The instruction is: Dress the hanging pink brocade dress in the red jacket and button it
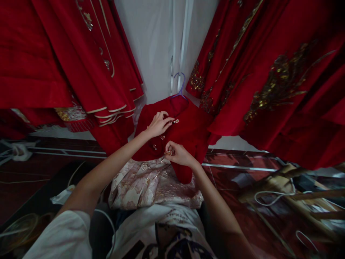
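A red garment (198,124) on a purple hanger (181,86) hangs in front of me, its lower part reaching my lap. My left hand (159,124) is at its upper front, thumb and forefinger pinched at a small pearly beaded ornament (176,121). Lower and to the right, my right hand (179,154) is closed with curled fingers around a cluster of gold beaded ornaments (169,152). Two similar ornaments (162,137) lie on the red cloth between my hands. How they are fastened is too small to tell.
Shiny pale pink patterned fabric (151,185) covers my lap. Red garments with gold trim (107,82) hang at the left, and more with gold embroidery (277,82) at the right. A wooden frame (304,196) with white cords stands at the lower right.
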A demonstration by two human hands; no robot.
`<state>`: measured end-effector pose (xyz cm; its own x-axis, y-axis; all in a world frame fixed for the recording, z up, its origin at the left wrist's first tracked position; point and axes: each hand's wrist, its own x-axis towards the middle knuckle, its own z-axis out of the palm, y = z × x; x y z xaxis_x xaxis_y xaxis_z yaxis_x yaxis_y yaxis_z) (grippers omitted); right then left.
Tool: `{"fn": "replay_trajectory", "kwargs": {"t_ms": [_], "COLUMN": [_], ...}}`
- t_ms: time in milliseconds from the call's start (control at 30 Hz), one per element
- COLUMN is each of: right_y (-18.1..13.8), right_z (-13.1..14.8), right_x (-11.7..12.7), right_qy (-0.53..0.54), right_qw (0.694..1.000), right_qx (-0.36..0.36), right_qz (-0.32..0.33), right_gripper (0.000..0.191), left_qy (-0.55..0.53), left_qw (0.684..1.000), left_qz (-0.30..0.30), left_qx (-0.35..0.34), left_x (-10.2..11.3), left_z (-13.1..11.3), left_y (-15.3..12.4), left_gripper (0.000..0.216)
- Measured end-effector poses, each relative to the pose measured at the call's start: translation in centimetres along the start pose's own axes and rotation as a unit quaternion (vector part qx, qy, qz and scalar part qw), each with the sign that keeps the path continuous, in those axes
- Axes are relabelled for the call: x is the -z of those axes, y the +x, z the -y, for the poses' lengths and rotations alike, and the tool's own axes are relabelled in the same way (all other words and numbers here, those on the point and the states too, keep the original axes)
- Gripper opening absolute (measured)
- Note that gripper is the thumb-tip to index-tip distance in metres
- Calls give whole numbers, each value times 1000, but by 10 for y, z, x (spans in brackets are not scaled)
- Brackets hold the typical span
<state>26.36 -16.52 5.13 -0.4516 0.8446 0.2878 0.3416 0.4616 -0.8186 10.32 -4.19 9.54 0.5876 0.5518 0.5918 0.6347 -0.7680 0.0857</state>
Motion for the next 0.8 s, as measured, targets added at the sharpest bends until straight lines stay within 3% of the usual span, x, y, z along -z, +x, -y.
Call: {"fn": "replay_trajectory", "kwargs": {"t_ms": [400,800], "right_y": [-5,-7], "right_z": [2,-6], "right_x": [7,-3], "right_qy": [23,0], "right_qw": [1000,1000], "right_qx": [5,17], "right_qz": [7,-3], "right_gripper": [15,14], "left_qy": [24,-7], "left_qw": [995,997], "left_qz": [60,4], "left_qx": [-71,-71], "left_x": [-5,-21], "left_z": [-1,-3], "left_y": [34,25], "left_gripper": [16,12]}}
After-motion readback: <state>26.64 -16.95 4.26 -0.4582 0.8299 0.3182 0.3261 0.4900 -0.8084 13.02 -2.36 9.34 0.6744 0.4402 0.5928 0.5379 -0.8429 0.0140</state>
